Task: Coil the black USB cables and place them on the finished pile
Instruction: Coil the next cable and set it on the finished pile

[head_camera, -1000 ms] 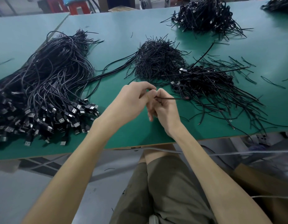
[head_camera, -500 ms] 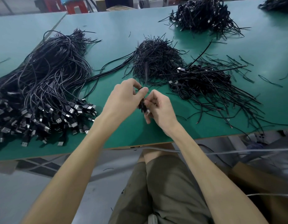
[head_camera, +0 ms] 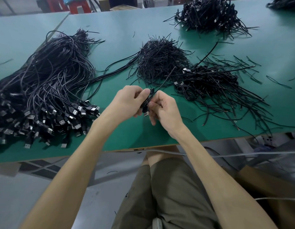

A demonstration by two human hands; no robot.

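So the left grip (head_camera: 126, 101) and right grip (head_camera: 165, 108) both pinch the little coil (head_camera: 147, 100) between them, just over the desk (head_camera: 120, 52); its loose tail (head_camera: 166, 78) pokes up-right, toward the finished pile (head_camera: 209, 81) — nearer the right grip.

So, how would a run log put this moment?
phase: coiling | left hand: grips small coiled black USB cable | right hand: pinches same coil | thin black strand: sticks up from coil | placed: not yet

loose end (head_camera: 166, 78): swung from rightward to up-and-away | coiled cable (head_camera: 147, 99): hidden before, now in view
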